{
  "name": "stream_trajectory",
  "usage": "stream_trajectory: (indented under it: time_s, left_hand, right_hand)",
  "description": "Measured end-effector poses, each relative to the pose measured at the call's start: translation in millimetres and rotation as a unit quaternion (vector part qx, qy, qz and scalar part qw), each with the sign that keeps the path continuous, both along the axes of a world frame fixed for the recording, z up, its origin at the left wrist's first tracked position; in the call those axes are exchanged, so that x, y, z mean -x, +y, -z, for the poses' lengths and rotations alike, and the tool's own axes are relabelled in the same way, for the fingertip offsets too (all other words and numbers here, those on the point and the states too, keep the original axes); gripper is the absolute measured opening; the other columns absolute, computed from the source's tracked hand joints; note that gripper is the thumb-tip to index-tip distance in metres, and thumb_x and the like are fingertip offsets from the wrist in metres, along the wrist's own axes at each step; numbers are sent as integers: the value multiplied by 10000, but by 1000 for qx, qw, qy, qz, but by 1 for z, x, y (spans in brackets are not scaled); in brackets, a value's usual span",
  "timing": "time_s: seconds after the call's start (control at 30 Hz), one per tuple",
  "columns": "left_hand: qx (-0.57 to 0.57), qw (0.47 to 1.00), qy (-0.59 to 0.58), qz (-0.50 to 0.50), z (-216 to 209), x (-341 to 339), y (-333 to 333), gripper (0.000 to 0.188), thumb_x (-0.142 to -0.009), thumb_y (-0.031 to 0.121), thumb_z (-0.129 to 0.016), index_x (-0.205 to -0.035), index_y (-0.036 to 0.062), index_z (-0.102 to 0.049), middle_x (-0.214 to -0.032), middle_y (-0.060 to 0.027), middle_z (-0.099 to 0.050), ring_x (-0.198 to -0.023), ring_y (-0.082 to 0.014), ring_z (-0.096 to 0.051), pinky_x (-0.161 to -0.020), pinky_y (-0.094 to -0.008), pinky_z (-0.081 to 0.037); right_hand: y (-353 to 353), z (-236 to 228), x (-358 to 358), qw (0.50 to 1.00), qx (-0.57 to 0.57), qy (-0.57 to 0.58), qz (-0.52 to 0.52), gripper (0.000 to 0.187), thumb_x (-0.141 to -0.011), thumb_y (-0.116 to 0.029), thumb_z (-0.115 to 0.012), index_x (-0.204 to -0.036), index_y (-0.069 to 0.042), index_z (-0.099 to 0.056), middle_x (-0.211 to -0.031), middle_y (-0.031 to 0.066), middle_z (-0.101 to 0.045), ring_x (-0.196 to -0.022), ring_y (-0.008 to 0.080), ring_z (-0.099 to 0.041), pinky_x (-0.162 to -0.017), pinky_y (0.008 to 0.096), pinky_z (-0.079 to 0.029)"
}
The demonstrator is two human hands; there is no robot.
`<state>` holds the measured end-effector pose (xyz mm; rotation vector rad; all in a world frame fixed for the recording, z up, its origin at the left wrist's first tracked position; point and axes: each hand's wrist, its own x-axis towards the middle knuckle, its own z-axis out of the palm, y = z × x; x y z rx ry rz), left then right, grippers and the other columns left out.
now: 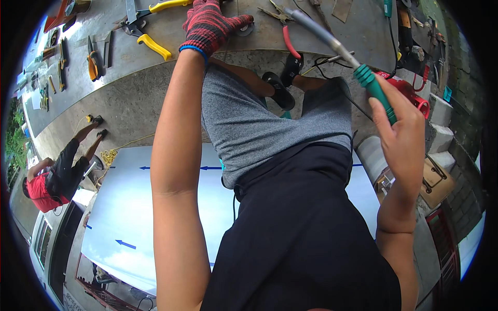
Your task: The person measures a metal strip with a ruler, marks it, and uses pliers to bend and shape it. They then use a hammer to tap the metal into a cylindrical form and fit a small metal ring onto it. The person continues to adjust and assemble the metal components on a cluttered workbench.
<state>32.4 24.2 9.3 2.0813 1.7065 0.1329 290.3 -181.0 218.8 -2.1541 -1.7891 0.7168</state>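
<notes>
Right hand (pixel 399 119), bare: grip closed round the ribbed green plastic handle of an iron (pixel 364 76); its smooth grey metal barrel slants up-left across the bench (pixel 363 39) in view. Left hand (pixel 210 26): coarse red-black knit glove, blue cuff, over the bench, thumb out by a round grey disc (pixel 246 31); fingers cropped, can't tell its grip. Nearby: red-handled pliers (pixel 289 41), yellow-handled snips (pixel 153 45), bench sheet-like, grey, scuffed.

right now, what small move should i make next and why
Probably nudge the red-handled pliers aside with your gloved left hand: in this view they lie between it and the grey end of the green-handled tool in your right hand, so they may get in the way.
</notes>
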Motion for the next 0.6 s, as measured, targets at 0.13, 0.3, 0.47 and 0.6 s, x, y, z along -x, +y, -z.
stream_trajectory:
  time_s: [0.13, 0.3, 0.47, 0.6]
  left_hand:
    - [29, 999, 10, 7, 6, 13, 2, 846, -683, 619, -861, -1386, 214, -622, -1364, -188, -578, -1290, -356, -570, -1101, -461, -464]
    - [24, 999, -46, 7, 14, 19, 1, 837, -634, 615, -872, -1338, 221, -651, -1362, -154, -582, -1266, -377, -564, -1064, -482, -473]
    - [60, 998, -30, -14, -3, 8, -1, 824, -641, 507, -910, -1356, 215, -623, -1360, -149, -573, -1269, -372, -553, -1084, -472, -460]
    - [79, 996, -11, -28, -12, 10, -3, 798, -668, 454, -909, -1365, 210, -608, -1369, -141, -565, -1285, -357, -539, -1098, -461, -443]
  right_hand:
    - [3, 12, -22, 996, -64, -5, 62, 342, -984, -132, -672, -1300, 1, -664, -978, 169, -723, -817, 198, -664, -800, 326, -527]
    - [37, 22, -55, 976, -187, -81, 80, 346, -989, -148, -663, -1304, -4, -657, -1066, 197, -723, -919, 291, -706, -847, 369, -531]
    - [91, 73, -109, 948, -268, -142, 94, 364, -961, -149, -650, -1303, -27, -632, -1060, 192, -663, -962, 411, -659, -835, 478, -527]
    - [148, 141, -128, 930, -305, -153, 135, 405, -960, -194, -662, -1334, -46, -609, -1097, 194, -637, -969, 418, -665, -838, 492, -542]
